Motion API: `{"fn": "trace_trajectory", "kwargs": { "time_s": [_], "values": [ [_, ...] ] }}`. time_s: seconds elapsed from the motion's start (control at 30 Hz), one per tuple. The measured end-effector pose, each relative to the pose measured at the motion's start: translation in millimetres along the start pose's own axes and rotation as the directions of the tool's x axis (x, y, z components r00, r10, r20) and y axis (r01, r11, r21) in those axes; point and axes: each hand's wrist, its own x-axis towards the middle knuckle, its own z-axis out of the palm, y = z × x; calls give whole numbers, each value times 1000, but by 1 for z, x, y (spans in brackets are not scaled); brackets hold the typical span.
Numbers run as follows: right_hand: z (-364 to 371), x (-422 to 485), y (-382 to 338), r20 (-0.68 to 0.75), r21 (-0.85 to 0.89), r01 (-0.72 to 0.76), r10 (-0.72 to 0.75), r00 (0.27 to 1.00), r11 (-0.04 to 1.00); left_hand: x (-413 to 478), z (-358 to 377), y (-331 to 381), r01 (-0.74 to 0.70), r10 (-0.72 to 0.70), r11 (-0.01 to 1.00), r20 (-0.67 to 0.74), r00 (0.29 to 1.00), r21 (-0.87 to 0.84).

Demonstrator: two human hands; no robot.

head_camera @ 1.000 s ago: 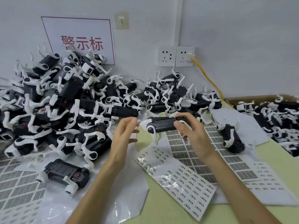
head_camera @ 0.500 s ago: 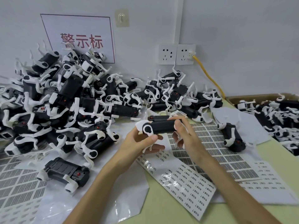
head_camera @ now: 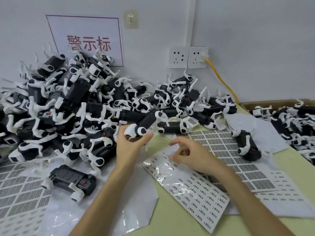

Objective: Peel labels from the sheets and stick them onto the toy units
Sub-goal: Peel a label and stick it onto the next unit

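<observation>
Centre frame: left hand grips toy unit by its white end. Right hand, fingers curled over label sheet upper corner; label pinched or not, cannot tell. Risk: thin label folds on itself, or lands crooked if the unit twists.

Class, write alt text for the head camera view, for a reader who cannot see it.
The left hand holds a black-and-white toy unit while the right hand reaches over a label sheet, beside a pile of toys.

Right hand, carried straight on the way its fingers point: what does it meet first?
Probably the glossy label sheet, just below the right hand, near the sheet's top end; the gap is unclear.
</observation>
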Motion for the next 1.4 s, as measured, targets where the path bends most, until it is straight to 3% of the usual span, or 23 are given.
{"fn": "trace_trajectory", "kwargs": {
  "time_s": [0.17,0.33,0.57,0.67,0.77,0.87,0.97,1.1,1.4],
  "values": [
    [-5,-1,-2,59,156,68,-78,995,985,0,5,-9,-84,82,974,15,996,210],
    [-11,-6,-12,137,449,142,-225,965,882,1,6,-11,-150,158,917,11,987,370],
    [-14,-7,-11,84,486,227,-304,949,844,-5,3,-4,-203,240,878,-32,970,434],
    [-15,-7,-11,55,469,267,-330,942,842,-12,1,9,-360,405,837,-24,914,412],
    [-16,-6,-10,48,477,281,-344,938,833,-16,-1,18,-493,486,788,120,866,369],
    [-15,-8,-12,35,490,307,-371,928,816,-19,-1,22,-520,417,772,327,848,365],
    [-15,-9,-15,15,509,306,-364,931,805,-18,-2,24,-502,324,761,430,843,411],
    [-13,-9,-15,6,527,303,-360,933,794,-20,-2,25,-482,275,759,456,847,437],
    [-4,-5,-12,-195,441,394,-342,919,807,-24,2,33,-404,181,827,495,850,391]
  ]
}}
